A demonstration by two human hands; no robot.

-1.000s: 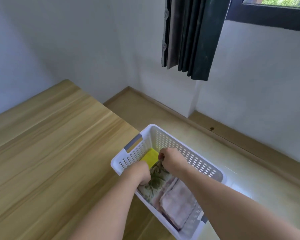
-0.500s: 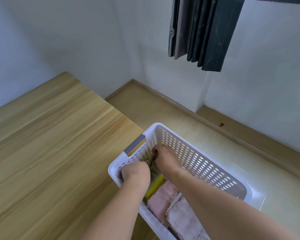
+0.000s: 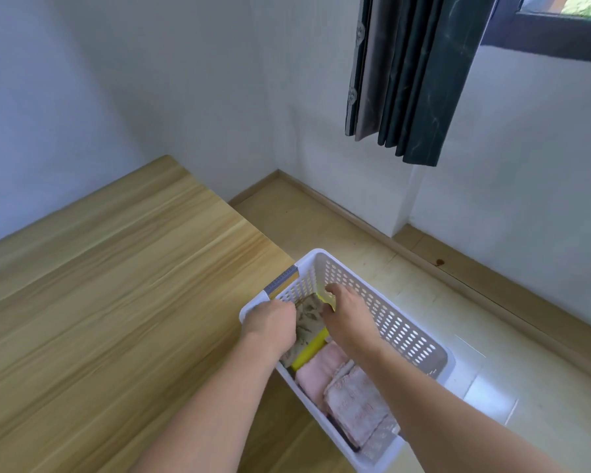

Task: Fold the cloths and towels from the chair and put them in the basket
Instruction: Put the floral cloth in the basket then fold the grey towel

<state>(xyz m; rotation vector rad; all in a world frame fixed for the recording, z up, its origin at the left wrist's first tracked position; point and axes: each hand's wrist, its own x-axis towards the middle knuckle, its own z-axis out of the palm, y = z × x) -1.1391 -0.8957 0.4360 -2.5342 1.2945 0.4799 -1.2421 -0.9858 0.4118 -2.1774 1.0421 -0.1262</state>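
Both hands are sitting lower in the basket (image 3: 405, 331) than before, seating the leaf cloth (image 3: 306, 319) at its far end. Left hand (image 3: 272, 326) is gripping the cloth's left edge; right hand (image 3: 347, 317) is curling over its right edge beside a yellow cloth (image 3: 309, 351). Pink towels (image 3: 350, 396) are lying nearer.

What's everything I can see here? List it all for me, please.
white perforated plastic basket: one, white, at the table's edge
leaf-patterned folded cloth: one, grey-green, basket's far end
yellow folded cloth: one, yellow, beside it
pink folded towels: at least two, pink, basket's near end
light wooden table: one, left
dark pleated curtain: one, hanging by the window
left hand: grips the leaf-patterned cloth
right hand: in the basket, grip unclear
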